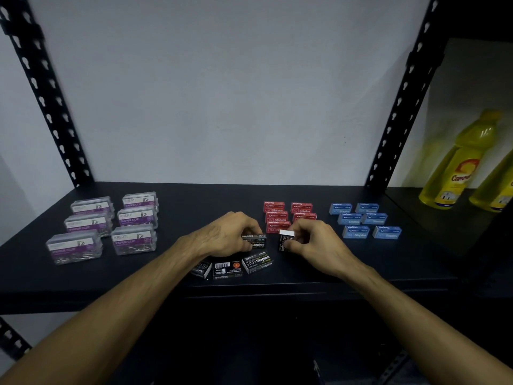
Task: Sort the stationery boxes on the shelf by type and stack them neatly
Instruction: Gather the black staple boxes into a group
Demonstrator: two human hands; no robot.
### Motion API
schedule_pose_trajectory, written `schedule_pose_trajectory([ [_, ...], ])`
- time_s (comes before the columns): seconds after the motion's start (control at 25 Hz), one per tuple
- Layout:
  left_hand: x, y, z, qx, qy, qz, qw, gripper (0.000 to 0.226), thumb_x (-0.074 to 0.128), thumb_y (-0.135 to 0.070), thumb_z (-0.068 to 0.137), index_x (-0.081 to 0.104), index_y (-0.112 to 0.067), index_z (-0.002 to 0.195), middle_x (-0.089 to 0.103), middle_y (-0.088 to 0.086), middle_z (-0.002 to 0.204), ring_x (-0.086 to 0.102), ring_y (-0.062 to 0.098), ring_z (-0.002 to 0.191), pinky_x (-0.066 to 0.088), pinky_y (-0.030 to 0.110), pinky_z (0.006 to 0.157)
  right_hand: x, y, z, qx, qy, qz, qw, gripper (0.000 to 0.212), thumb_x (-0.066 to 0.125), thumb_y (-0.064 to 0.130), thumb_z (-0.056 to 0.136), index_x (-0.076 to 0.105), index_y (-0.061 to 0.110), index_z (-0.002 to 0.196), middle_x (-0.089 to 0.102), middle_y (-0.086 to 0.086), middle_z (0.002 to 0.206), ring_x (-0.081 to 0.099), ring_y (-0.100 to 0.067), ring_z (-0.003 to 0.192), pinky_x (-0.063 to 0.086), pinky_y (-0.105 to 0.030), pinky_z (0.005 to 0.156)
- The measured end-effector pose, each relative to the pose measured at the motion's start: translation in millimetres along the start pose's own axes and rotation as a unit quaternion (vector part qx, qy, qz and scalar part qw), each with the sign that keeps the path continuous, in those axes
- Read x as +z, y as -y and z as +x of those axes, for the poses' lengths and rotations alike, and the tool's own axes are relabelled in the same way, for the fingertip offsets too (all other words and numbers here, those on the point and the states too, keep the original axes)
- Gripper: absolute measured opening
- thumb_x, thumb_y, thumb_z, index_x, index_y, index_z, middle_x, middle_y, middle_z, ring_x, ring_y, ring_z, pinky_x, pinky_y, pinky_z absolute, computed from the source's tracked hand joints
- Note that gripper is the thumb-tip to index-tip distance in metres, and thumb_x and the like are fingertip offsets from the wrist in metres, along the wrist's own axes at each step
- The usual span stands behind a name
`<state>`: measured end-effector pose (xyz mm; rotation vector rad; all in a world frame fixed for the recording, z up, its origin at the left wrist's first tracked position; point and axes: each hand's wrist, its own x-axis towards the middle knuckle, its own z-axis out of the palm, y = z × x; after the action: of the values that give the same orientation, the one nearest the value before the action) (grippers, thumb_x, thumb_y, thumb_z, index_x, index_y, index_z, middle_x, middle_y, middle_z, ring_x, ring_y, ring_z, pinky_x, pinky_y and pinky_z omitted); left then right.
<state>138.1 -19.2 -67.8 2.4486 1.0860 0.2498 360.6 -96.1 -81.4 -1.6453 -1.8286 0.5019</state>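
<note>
On the black shelf [177,276] my left hand [227,234] grips a black staples box [256,241] that sits on another black box. My right hand [313,237] pinches a black staples box [285,240] stood on end, its white end facing up. Three more black staples boxes [230,268] lie loose in front of my left hand. Red staples boxes [288,213] stand in rows behind my hands, partly hidden by them. Blue staples boxes [365,220] are lined up in two columns at the right. Clear paper clip boxes [111,223] with purple labels stand in two columns at the left.
Black slotted uprights [44,90] frame the shelf at both back corners, with a white wall behind. Two yellow bottles [455,168] stand on the neighbouring shelf at the far right. The shelf's front edge runs just below the loose black boxes.
</note>
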Motion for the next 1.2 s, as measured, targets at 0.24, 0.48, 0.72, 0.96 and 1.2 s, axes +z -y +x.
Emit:
schedule_pose_trajectory([
  [0.24, -2, 1, -3, 0.006, 0.005, 0.001, 1.0, 0.031, 0.068, -0.007, 0.087, 0.068, -0.024, 0.112, 0.064, -0.018, 0.088, 0.061, -0.006, 0.078, 0.043, 0.01, 0.064, -15, 6, 3, -0.022, 0.039, -0.143, 0.989, 0.009, 0.067, 0.028, 0.079, 0.06, 0.032, 0.076, 0.061, 0.013, 0.074, 0.058, -0.001, 0.066, 0.04, -0.019, 0.056],
  [0.48, 0, -1, 1, 0.012, -0.009, 0.006, 1.0, 0.019, 0.067, -0.02, 0.091, 0.069, -0.025, 0.109, 0.063, -0.019, 0.086, 0.06, -0.004, 0.077, 0.04, 0.011, 0.062, -7, 13, 7, -0.043, 0.079, -0.233, 0.968, 0.017, 0.064, 0.031, 0.084, 0.067, 0.026, 0.1, 0.057, 0.011, 0.1, 0.052, -0.009, 0.089, 0.042, -0.029, 0.074],
  [0.72, -22, 11, -3, -0.003, -0.044, 0.004, 0.999, 0.014, 0.071, -0.025, 0.088, 0.071, -0.029, 0.102, 0.064, -0.02, 0.082, 0.06, -0.007, 0.074, 0.041, 0.012, 0.062, -19, 29, 13, -0.058, 0.096, -0.186, 0.976, 0.007, 0.066, 0.023, 0.087, 0.068, 0.025, 0.093, 0.058, 0.015, 0.086, 0.058, -0.005, 0.077, 0.048, -0.027, 0.068],
  [0.96, -70, 46, -3, -0.055, -0.064, 0.07, 0.994, 0.016, 0.074, -0.017, 0.083, 0.069, -0.027, 0.095, 0.066, -0.013, 0.085, 0.063, 0.006, 0.08, 0.045, 0.017, 0.065, -13, 58, 56, -0.117, 0.076, -0.215, 0.967, 0.005, 0.061, 0.026, 0.092, 0.062, 0.027, 0.097, 0.06, 0.007, 0.099, 0.059, -0.017, 0.091, 0.05, -0.039, 0.08],
  [1.2, -77, 83, 12, -0.102, -0.077, 0.087, 0.988, 0.015, 0.072, -0.016, 0.084, 0.07, -0.024, 0.097, 0.068, -0.008, 0.087, 0.063, 0.012, 0.082, 0.044, 0.021, 0.067, 28, 74, 109, -0.147, 0.085, -0.235, 0.957, 0.019, 0.057, 0.024, 0.094, 0.063, 0.023, 0.112, 0.064, 0.001, 0.113, 0.06, -0.023, 0.102, 0.05, -0.043, 0.085],
])
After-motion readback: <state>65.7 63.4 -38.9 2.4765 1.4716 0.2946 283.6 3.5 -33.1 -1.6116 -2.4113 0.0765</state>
